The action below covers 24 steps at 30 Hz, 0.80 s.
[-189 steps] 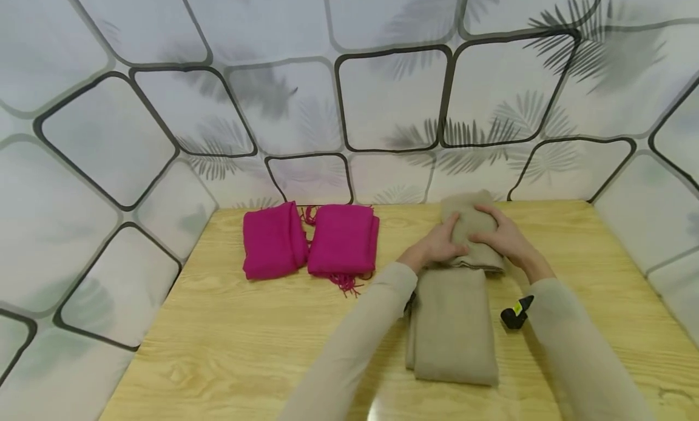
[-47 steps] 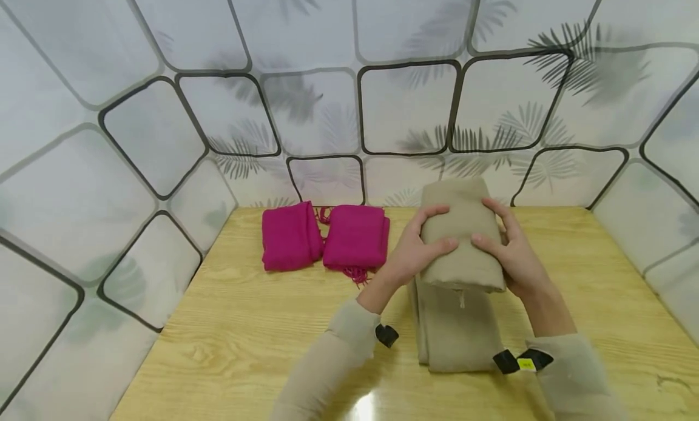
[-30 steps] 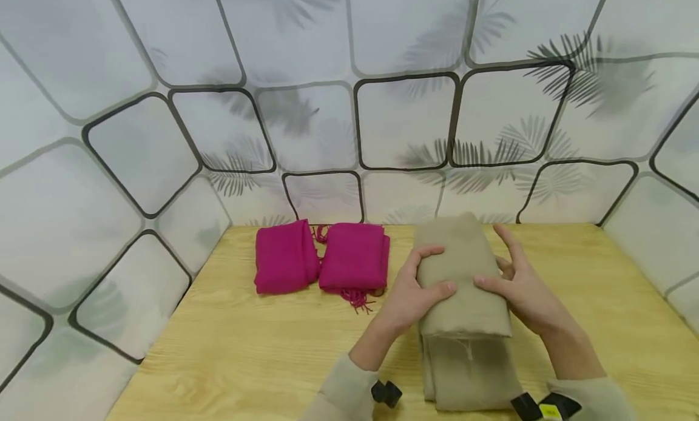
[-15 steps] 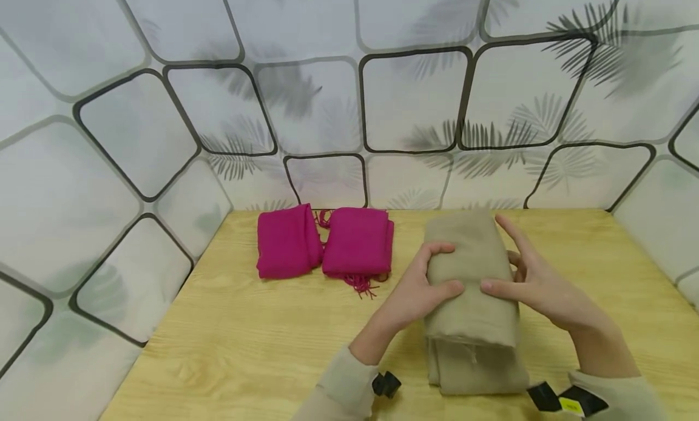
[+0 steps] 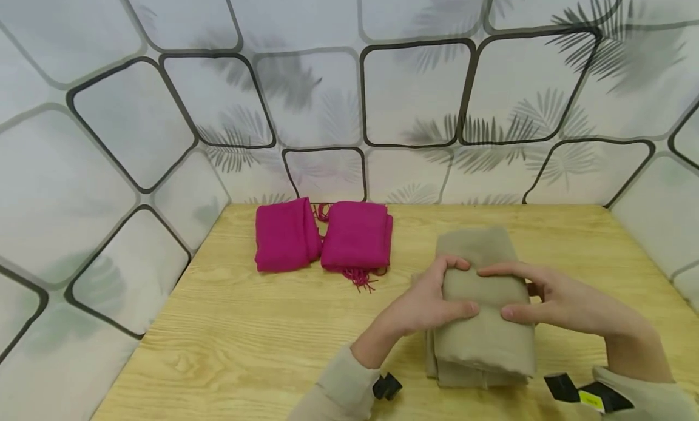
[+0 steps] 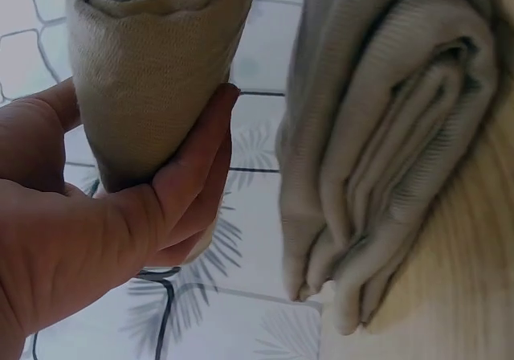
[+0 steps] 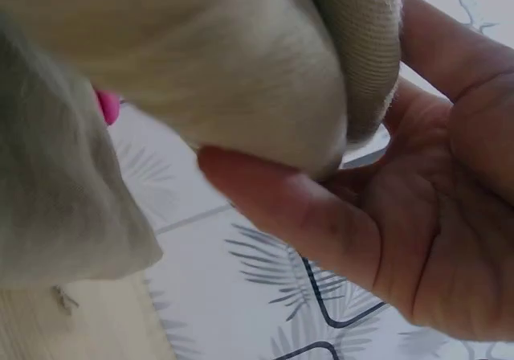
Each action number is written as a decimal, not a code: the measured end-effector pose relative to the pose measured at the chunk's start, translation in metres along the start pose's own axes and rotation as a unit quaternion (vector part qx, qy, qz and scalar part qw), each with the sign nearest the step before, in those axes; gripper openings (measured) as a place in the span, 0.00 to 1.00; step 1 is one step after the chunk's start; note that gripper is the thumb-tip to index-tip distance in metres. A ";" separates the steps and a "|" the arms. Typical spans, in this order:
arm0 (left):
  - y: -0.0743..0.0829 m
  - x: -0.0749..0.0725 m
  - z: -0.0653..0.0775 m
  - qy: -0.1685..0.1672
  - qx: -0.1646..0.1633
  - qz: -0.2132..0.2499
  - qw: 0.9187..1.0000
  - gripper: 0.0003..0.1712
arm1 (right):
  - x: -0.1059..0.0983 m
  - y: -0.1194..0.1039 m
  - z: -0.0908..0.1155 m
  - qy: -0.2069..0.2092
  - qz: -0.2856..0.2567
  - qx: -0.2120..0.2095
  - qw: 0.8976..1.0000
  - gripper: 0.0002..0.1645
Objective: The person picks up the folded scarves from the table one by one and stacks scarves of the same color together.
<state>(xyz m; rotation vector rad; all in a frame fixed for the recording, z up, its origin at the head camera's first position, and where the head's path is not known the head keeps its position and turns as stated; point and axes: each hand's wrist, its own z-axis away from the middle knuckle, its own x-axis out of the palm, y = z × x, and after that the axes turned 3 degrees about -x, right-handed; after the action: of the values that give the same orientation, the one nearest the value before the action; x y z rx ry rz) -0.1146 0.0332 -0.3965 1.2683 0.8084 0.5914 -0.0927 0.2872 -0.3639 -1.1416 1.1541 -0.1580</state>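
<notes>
A folded beige scarf (image 5: 483, 342) is held by both hands over a second folded beige scarf (image 5: 459, 377). My left hand (image 5: 420, 306) grips its left side, thumb on top, and the left wrist view shows the fingers curled around the rolled scarf's end. On the other side my right hand (image 5: 579, 303) holds it between thumb and fingers, its index finger lying across the top. The lower scarf (image 6: 393, 143) rests on the table with its layered folds showing in the left wrist view, and a gap separates the two there. From the head, the upper scarf hides most of it.
Two folded magenta scarves, a left one (image 5: 286, 236) and a right one (image 5: 355, 234) with fringe, lie side by side at the back left. The wooden table (image 5: 246, 342) meets a patterned curtain (image 5: 415, 93) at its back edge.
The upper beige scarf has come from the back of the table toward me, over the lower one. In the last half second it moved nearer still, and the right index finger moved onto its top.
</notes>
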 end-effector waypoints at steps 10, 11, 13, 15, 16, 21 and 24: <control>-0.019 0.004 -0.003 -0.050 -0.034 -0.097 0.993 0.34 | 0.006 0.039 -0.010 -0.116 -0.125 0.057 0.984 0.29; -0.020 0.004 -0.003 -0.055 -0.030 -0.102 0.993 0.34 | 0.005 0.041 -0.010 -0.118 -0.128 0.059 0.983 0.29; -0.019 0.005 -0.002 -0.063 -0.024 -0.110 0.992 0.34 | 0.004 0.043 -0.008 -0.122 -0.132 0.060 0.982 0.29; -0.017 0.005 0.000 -0.072 -0.023 -0.115 0.990 0.35 | 0.002 0.041 -0.006 -0.127 -0.128 0.057 0.982 0.29; -0.016 0.005 0.001 -0.079 -0.024 -0.115 0.990 0.35 | 0.001 0.040 -0.004 -0.129 -0.126 0.053 0.982 0.29; -0.013 0.005 0.002 -0.111 -0.029 -0.116 0.987 0.35 | 0.000 0.034 -0.003 -0.146 -0.124 0.046 0.980 0.29; -0.014 0.003 0.001 -0.109 -0.028 -0.128 0.985 0.35 | 0.003 0.035 -0.005 -0.149 -0.130 0.046 0.979 0.29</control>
<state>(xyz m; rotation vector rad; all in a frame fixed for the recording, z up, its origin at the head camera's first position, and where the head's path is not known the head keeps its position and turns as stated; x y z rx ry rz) -0.1122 0.0317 -0.4103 1.1337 0.7505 0.2606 -0.1102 0.2986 -0.3929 -1.1865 0.7228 -0.2300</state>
